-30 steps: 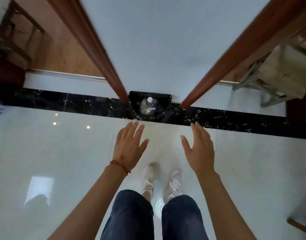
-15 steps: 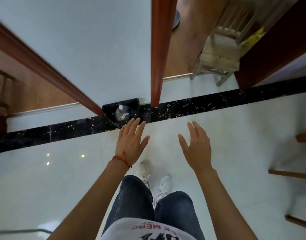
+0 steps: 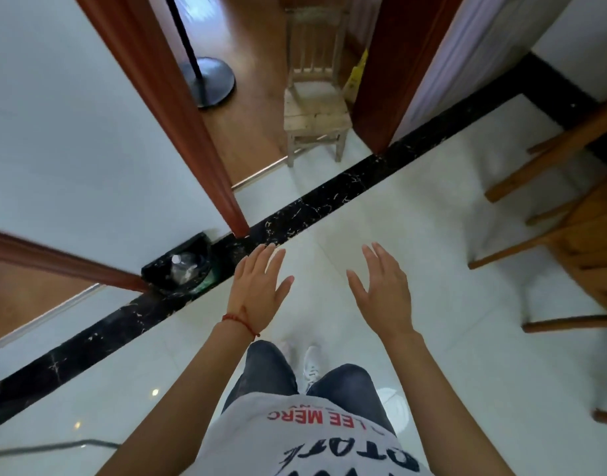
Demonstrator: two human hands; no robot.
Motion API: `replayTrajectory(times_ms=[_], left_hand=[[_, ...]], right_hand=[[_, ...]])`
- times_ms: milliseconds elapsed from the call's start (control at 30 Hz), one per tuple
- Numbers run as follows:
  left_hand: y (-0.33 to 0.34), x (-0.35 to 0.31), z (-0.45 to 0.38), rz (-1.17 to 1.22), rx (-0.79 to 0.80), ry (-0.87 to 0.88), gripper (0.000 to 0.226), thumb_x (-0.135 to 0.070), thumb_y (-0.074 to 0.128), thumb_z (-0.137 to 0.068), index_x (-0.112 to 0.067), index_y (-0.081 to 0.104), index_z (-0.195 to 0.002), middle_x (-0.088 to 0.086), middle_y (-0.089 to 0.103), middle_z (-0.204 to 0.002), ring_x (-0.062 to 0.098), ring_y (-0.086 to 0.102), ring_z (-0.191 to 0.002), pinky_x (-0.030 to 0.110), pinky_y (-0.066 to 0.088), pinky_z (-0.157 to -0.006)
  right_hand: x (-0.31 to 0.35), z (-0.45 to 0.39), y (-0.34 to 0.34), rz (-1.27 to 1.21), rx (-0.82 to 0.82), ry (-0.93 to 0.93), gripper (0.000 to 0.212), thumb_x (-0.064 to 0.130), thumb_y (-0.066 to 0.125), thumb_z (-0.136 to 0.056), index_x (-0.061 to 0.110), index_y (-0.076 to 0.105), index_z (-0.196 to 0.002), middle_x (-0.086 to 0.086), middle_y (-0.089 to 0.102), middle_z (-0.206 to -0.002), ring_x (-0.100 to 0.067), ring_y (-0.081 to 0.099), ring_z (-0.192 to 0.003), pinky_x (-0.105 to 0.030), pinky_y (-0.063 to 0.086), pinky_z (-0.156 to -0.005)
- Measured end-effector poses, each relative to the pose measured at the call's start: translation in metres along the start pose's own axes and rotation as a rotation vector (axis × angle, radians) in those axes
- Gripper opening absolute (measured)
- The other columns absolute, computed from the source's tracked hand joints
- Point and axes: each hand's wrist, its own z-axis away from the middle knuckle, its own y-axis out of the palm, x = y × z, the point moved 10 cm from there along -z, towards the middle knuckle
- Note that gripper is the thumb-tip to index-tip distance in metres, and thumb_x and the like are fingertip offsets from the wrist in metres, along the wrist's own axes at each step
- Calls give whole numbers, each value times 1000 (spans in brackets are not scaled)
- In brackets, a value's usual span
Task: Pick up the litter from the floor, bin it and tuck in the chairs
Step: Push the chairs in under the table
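Note:
A black bin stands against the white wall at the left, with a clear plastic bottle and crumpled litter inside. My left hand, with a red string at the wrist, hovers just right of the bin, fingers straight and empty. My right hand is held out beside it, also spread and empty. A wooden chair stands at the right edge, only its legs and part of its seat in view. A small pale wooden chair stands in the doorway ahead.
A black marble strip crosses the white tiled floor. Brown door frames flank the doorway. A black round stand base sits on the wooden floor beyond. A grey cable lies at the lower left.
The view has swung to the right: the bin has slid to the left and the chairs at the right have come into view. Both hands stay spread and empty.

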Motion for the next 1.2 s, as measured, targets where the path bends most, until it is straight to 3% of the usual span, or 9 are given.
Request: replayTrajectory(times_ms=[400,733,1000,1200], left_hand=[[35,-141,-28,-65,140,455,52,-39,41,-93,-12,35,-137,13,39,-145,29,28,-138,41,22,-112],[74,-256,-15,-124,293,798,53,-39,36,-94,-15,27,-141,10,30,-150,26,20,-140,40,17,-114],[98,-332,4,-131,323,924,53,-36,40,-94,-13,29,-140,12,31,-149,28,21,-140,43,19,-113],[121,-400,9,-133,289,913,53,-38,39,-93,-14,29,-140,11,30,-150,28,20,-140,41,18,-113]], right_hand=[[-119,89,-69,-18,-222,441,52,36,46,-93,11,36,-137,-11,34,-147,-25,34,-133,-39,30,-106],[-191,190,-97,-122,-409,828,53,38,45,-92,13,34,-138,-8,30,-150,-24,28,-136,-40,27,-108],[-236,242,-120,-154,-493,941,53,37,45,-93,12,33,-138,-9,28,-150,-24,27,-137,-39,26,-108],[-301,262,-150,-157,-496,935,53,39,42,-93,13,31,-139,-8,27,-151,-23,25,-137,-38,26,-109]])
